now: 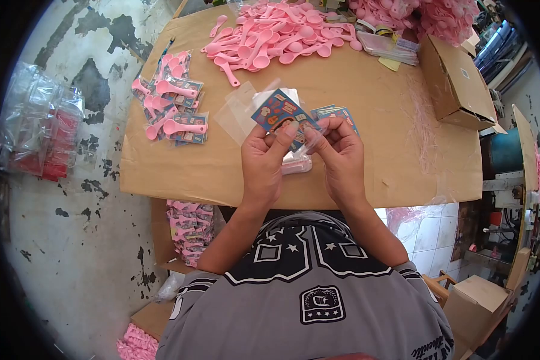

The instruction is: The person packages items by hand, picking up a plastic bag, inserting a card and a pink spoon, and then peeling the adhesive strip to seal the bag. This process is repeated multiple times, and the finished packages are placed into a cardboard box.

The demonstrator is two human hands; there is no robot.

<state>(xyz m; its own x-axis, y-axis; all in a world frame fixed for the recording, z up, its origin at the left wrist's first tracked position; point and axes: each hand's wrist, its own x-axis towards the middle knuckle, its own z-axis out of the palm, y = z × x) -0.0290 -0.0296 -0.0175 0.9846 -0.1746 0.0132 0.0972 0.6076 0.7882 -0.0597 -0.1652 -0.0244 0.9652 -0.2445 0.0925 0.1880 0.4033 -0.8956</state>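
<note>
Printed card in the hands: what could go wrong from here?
The printed card is pinched only at its lower edge by the left hand; it could slip or bend. The clear sleeve at the right hand looks limp, so its mouth may crumple shut. The packed spoons lie in a loose stack that a forearm might scatter.

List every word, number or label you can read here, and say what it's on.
Shirt: two big block digits, perhaps "88", partly hidden.
Crest on it: too small to read.
Script at its edge: cut off, unreadable.
Card in the left hand: print too blurred.
</note>
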